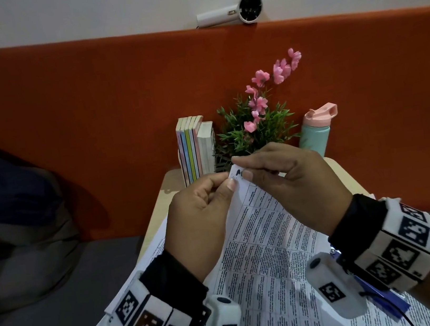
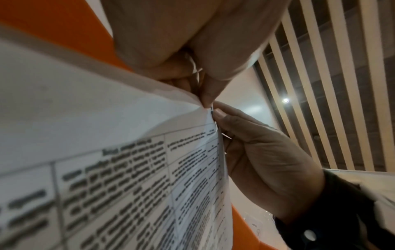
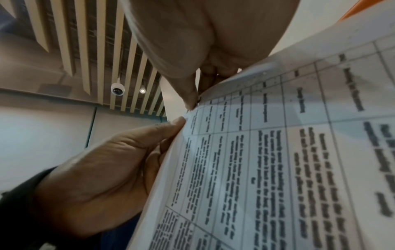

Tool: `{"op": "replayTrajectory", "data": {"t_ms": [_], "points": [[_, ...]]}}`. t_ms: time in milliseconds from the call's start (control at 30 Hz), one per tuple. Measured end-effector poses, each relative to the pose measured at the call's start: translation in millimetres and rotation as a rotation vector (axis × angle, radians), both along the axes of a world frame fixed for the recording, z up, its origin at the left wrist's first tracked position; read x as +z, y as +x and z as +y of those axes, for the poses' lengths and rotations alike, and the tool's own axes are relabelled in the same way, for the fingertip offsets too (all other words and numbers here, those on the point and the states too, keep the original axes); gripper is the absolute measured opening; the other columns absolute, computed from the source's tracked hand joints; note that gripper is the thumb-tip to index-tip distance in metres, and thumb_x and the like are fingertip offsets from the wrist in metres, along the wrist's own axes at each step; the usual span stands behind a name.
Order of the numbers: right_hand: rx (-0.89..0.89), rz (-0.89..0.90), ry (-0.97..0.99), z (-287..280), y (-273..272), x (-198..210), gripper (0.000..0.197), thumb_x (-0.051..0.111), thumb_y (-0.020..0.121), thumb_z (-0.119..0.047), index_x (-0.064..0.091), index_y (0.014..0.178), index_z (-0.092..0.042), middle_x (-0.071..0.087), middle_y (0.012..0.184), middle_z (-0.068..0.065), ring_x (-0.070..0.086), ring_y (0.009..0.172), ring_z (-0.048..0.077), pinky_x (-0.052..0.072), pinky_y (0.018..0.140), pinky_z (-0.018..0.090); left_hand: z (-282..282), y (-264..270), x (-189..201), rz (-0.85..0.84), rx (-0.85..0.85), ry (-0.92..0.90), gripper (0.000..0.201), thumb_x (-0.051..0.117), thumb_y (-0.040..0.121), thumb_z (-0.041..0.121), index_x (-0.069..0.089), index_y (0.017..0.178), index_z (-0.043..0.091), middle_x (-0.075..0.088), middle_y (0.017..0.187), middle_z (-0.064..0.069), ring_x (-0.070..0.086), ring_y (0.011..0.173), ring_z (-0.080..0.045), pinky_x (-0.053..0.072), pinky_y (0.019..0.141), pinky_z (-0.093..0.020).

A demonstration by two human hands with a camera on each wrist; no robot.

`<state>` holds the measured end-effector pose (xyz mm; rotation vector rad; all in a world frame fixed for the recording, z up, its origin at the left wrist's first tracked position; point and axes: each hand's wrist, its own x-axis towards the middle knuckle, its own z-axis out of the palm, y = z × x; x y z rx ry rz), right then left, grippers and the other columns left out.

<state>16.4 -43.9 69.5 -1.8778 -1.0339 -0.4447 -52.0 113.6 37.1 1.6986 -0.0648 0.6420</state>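
Left grip: we saw the left hand [image 1: 199, 214] clamped on the top corner [image 1: 237, 174] of the printed sheets [image 1: 263, 239], thumb and forefinger pressed together on it.
Right grip: the right hand [image 1: 291, 179] pinched the same corner from the other side, its fingertips almost touching the left's. Both wrist views showed the thumbs at the paper's edge.
Sheets: they were raised by that corner above the table [image 1: 344, 180], and their lower part lay on the loose papers [image 1: 151, 252] there.
Work in hand: we judged it to be parting or fastening the sheets at the corner. What sat between the fingertips was too small for us to tell.
Risk at the corner: with two pinches so close, the paper would tear if the hands pulled apart or twisted against each other.
Risk of slipping: a loosened pinch would let the sheets drop and fan out among the loose papers, mixing their order.
Risk of creasing: the sheets bowed below the hands, so we thought a hard pull could fold them.
Risk nearby: the bottle [image 1: 315, 135] and the plant [image 1: 253, 129] stood just behind the hands, where a sudden jerk forward could knock them.
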Motion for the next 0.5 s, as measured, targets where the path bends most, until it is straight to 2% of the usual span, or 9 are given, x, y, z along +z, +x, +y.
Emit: {"op": "replayTrajectory", "data": {"t_ms": [100, 200, 333, 400, 467, 500], "points": [[-0.005, -0.042, -0.022, 1.4, -1.1, -0.7, 0.035, 0.066, 0.094, -0.015, 0.065, 0.128, -0.019, 0.062, 0.094, -0.011, 0.062, 0.089, 0.005, 0.045, 0.077, 0.012, 0.3, 0.1, 1.9, -0.019, 0.01, 0.035, 0.018, 0.063, 0.096, 0.019, 0.075, 0.109, 0.015, 0.074, 0.09, 0.016, 0.069, 0.09, 0.002, 0.05, 0.078, -0.011], [-0.025, -0.077, -0.066, 2.2, -1.1, 0.2, 0.032, 0.064, 0.095, -0.013, 0.067, 0.126, -0.018, 0.063, 0.095, -0.007, 0.06, 0.087, 0.004, 0.044, 0.074, 0.011, -0.4, -1.1, 3.8, -0.038, 0.015, 0.102, 0.02, 0.061, 0.097, 0.02, 0.075, 0.11, 0.013, 0.07, 0.084, 0.025, 0.067, 0.088, 0.005, 0.047, 0.076, -0.008], [-0.051, -0.047, -0.096, 0.4, 0.2, 1.3, 0.041, 0.065, 0.094, -0.02, 0.06, 0.135, -0.021, 0.06, 0.095, -0.013, 0.058, 0.088, 0.003, 0.045, 0.078, 0.013, 0.4, -1.6, 3.4, -0.063, 0.03, 0.127, 0.015, 0.062, 0.096, 0.02, 0.075, 0.103, 0.016, 0.071, 0.082, 0.019, 0.066, 0.078, 0.003, 0.047, 0.071, -0.011], [-0.05, -0.008, -0.109, -1.4, 0.2, 3.0, 0.025, 0.068, 0.092, -0.021, 0.069, 0.117, -0.021, 0.062, 0.092, -0.013, 0.06, 0.085, 0.005, 0.047, 0.074, 0.015, 0.1, -2.1, 3.5, -0.062, 0.037, 0.134, 0.014, 0.063, 0.096, 0.021, 0.075, 0.101, 0.017, 0.071, 0.078, 0.017, 0.063, 0.072, 0.003, 0.047, 0.068, -0.012], [-0.03, 0.044, -0.076, -3.7, -0.4, 7.5, 0.006, 0.069, 0.091, -0.021, 0.071, 0.097, -0.021, 0.065, 0.087, -0.011, 0.061, 0.081, 0.007, 0.047, 0.068, 0.017, 1.6, -3.3, 2.4, -0.028, 0.011, 0.129, 0.014, 0.062, 0.096, 0.022, 0.074, 0.102, 0.017, 0.07, 0.074, 0.017, 0.062, 0.065, 0.004, 0.047, 0.064, -0.014], [-0.021, 0.074, -0.043, -5.1, -0.8, 10.4, 0.003, 0.068, 0.091, -0.02, 0.07, 0.094, -0.021, 0.066, 0.085, -0.01, 0.062, 0.079, 0.007, 0.047, 0.067, 0.017, 3.0, -4.4, 1.0, 0.008, -0.02, 0.133, 0.015, 0.06, 0.098, 0.025, 0.073, 0.103, 0.019, 0.072, 0.076, 0.014, 0.065, 0.067, 0.001, 0.052, 0.064, -0.021]]}}
